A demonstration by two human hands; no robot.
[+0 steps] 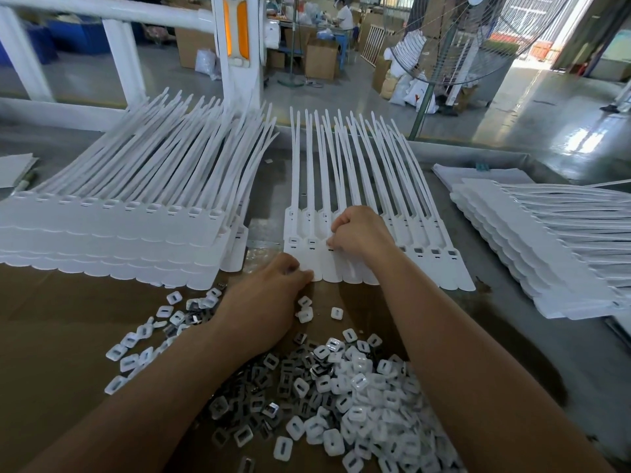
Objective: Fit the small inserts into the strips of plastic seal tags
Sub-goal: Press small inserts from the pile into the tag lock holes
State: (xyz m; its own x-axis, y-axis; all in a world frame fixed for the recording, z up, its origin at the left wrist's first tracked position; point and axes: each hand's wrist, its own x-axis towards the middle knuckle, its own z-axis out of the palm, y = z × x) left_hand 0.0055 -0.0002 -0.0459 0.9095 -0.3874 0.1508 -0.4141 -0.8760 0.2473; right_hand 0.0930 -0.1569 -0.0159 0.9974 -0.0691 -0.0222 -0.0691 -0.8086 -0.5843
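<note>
Head view: left hand (269, 295) pinches the white plastic seal-tag strip (426, 264) by its edge. Right hand (358, 233) curls onto it, its grasp hidden. If the strip slides, a small white square insert (336, 312) could seat crooked.

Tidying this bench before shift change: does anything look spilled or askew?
Mildly: loose inserts lie scattered left of the main insert pile across the cardboard, and one strip end pokes out skewed from the left stack of tag strips.
</note>
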